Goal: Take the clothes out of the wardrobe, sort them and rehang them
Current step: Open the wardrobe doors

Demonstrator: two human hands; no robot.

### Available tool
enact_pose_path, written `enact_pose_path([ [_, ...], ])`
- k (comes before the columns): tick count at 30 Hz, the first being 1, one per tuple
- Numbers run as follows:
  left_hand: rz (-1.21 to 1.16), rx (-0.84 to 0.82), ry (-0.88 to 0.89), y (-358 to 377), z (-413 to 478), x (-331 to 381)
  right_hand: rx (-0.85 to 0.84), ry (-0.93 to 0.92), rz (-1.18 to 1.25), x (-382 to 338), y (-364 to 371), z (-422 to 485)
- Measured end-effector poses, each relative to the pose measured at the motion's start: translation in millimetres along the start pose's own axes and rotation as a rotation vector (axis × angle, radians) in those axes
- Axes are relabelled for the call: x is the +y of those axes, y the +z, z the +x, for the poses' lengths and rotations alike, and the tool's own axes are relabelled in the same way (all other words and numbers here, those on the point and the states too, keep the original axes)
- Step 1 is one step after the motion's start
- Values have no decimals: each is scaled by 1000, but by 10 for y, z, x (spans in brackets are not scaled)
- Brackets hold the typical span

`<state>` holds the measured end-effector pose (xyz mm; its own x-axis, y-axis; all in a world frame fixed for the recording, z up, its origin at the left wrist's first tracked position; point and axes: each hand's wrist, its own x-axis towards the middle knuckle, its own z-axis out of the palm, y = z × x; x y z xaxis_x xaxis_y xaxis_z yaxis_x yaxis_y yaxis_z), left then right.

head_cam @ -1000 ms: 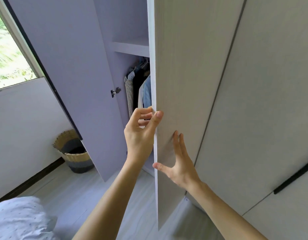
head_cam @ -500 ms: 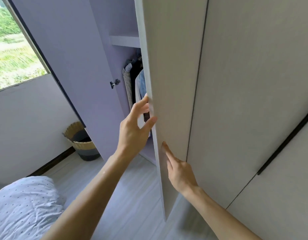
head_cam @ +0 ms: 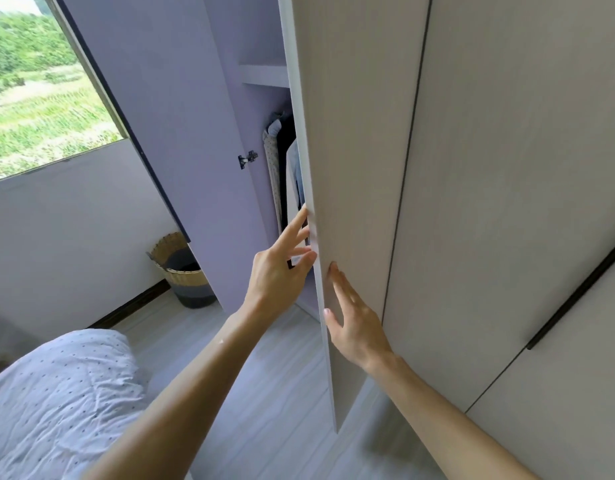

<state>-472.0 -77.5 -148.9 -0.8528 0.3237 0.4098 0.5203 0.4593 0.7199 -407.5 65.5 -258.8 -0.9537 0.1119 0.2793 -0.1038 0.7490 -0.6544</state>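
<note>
Here, 2 bare hands are meeting at the free edge of the pale wardrobe door [head_cam: 351, 133], which is standing ajar and hiding most of the inside. The left hand [head_cam: 282, 271] is reaching to that edge from the open side with its fingers [head_cam: 294, 230] stretched out nearly straight. Its index fingertip and thumb are touching the edge; whether the other fingers are hooking behind the panel cannot be told. The right hand [head_cam: 356, 327] is lying flat on the door's outer face just beside the same edge, fingers straight and slightly spread.

The clothes [head_cam: 282, 161] are hanging inside the wardrobe, showing only as a narrow strip in the gap between the 2 doors: a dotted pale garment on the left, something dark next to it, and a light blue piece closest to the near door. A shelf [head_cam: 264, 76] is running above them. The other door [head_cam: 167, 116], lilac on its inner side, is standing wide open, with a metal hinge [head_cam: 248, 159] showing near its inner edge. Beyond it a woven basket [head_cam: 176, 268] is sitting on the pale floor [head_cam: 264, 393] by the wall, near a window [head_cam: 39, 98]. A dotted white duvet [head_cam: 57, 393] is filling the lower left corner. On the right, a black bar handle [head_cam: 576, 299] is crossing a closed panel.
</note>
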Motion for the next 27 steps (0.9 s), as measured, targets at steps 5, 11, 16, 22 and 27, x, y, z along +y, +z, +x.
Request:
enact_pose_path([
  [5, 131, -121, -73, -107, -137, -264, -70, 1, -20, 18, -1, -249],
  [11, 440, -302, -319, -340, -571, -1032, -261, -43, -65, -114, 255, -244],
  [16, 563, -401, -507, -672, -732, -1653, -400, -120, -112, -443, 626, 99],
  [22, 640, -364, -535, -1186, -282, -2340, -448, -142, -175, -778, 1115, 854],
  [27, 691, -342, -455, -1663, 455, -2790, -377, -86, -261, -1016, 1499, 1795],
])
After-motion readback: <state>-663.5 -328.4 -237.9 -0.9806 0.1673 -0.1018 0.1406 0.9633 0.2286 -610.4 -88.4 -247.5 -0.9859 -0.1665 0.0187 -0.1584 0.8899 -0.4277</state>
